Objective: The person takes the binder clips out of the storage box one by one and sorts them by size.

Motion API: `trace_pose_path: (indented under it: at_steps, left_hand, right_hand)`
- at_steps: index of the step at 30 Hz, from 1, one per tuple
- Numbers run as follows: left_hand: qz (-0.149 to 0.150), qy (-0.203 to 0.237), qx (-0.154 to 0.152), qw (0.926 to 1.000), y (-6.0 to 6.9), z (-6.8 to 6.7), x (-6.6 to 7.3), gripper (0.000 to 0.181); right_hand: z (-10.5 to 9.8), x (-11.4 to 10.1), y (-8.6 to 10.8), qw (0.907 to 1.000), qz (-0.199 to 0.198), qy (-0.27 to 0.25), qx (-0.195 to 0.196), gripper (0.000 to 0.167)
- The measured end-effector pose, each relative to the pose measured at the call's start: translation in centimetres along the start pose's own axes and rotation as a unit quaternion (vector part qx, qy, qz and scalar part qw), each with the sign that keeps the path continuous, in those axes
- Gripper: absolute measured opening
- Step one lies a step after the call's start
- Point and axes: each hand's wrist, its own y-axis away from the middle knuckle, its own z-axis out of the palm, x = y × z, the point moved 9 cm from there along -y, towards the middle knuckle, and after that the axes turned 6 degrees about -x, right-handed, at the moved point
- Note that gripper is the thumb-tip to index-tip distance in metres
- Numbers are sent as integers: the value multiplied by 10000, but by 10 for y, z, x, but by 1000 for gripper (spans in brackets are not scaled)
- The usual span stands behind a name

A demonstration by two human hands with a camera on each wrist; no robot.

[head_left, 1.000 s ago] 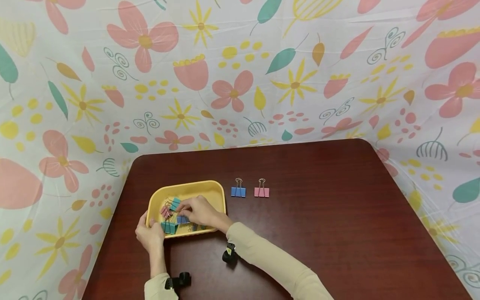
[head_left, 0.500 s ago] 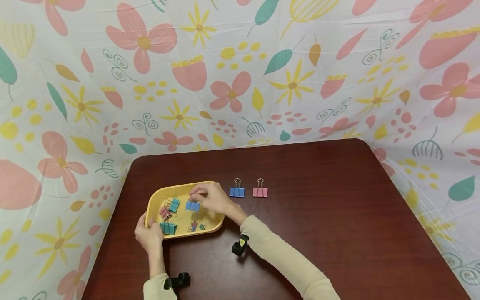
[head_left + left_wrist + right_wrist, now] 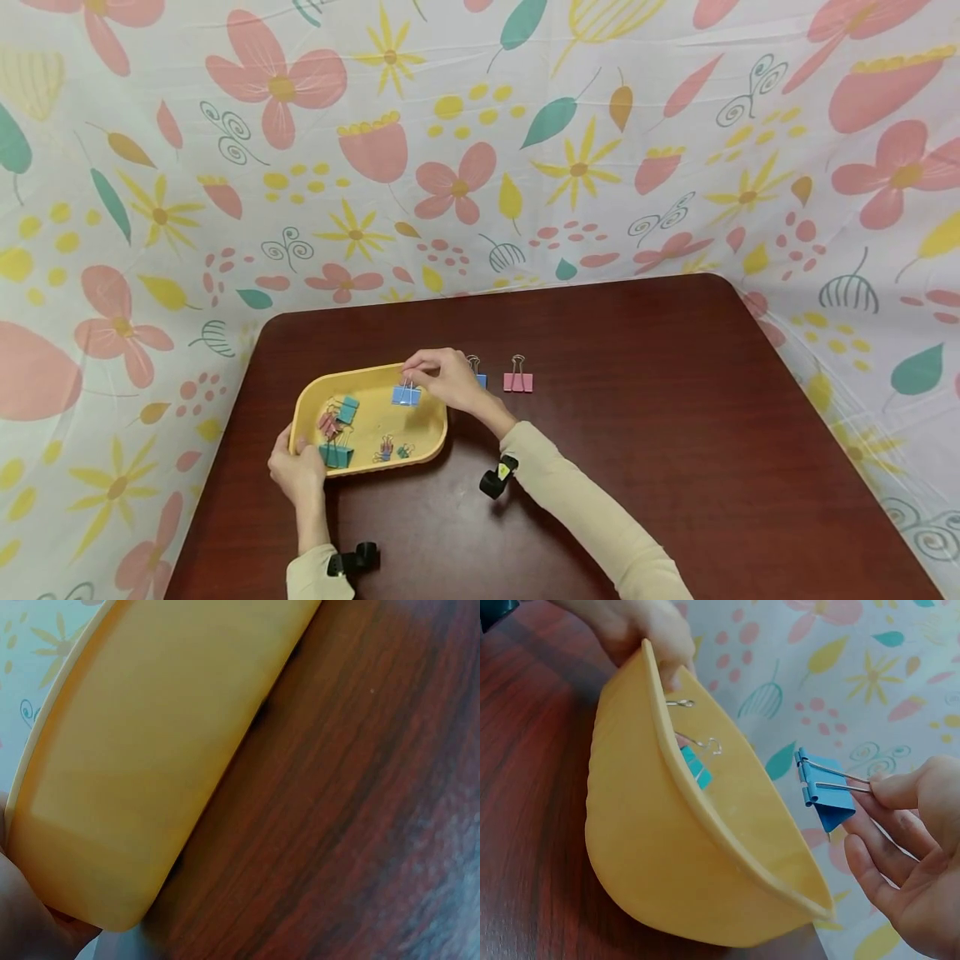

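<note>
Landmark: I take the yellow tray [image 3: 422, 423] as my reference, a smooth plastic tub with rounded corners and a thin raised rim.
Right grip: I see the right hand [image 3: 455, 385] pinching the slim wire handles of a blue binder clip [image 3: 406, 396], thumb against fingertips.
Clip in hand: it hangs above the tray's right end from my head view, touching neither wall nor floor; its body is a folded, glossy wedge.
Left grip: the left hand [image 3: 297, 477] holds the tray's left end, thumb over the rim.
Tray's left part: two teal clips [image 3: 336, 456] with bent-wire loops, pink clips [image 3: 328, 425] bunched between them; I cannot count the pink ones.
Tray's near side: a tangle of tiny clips [image 3: 386, 450], too small for me to separate.
Right of the tray: a second blue clip [image 3: 482, 382], partly hidden by the hand, then a flat-faced pink clip [image 3: 518, 382].
Under the tray: dark reddish table [image 3: 637, 400], wood-grained, with a sheen.
Behind the tray: creased floral cloth [image 3: 525, 125].
</note>
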Motion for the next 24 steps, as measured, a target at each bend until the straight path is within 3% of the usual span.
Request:
trace_pose_path:
  at_steps: [16,24]
  left_hand:
    - [-41,-30,-32,10000,2,-1,3,43]
    - [-53,3,-23,10000,3,-1,2,42]
  right_hand:
    - [-51,15,35,9995,182,153,229,9]
    - [-47,35,53,9984,370,423,-62,11]
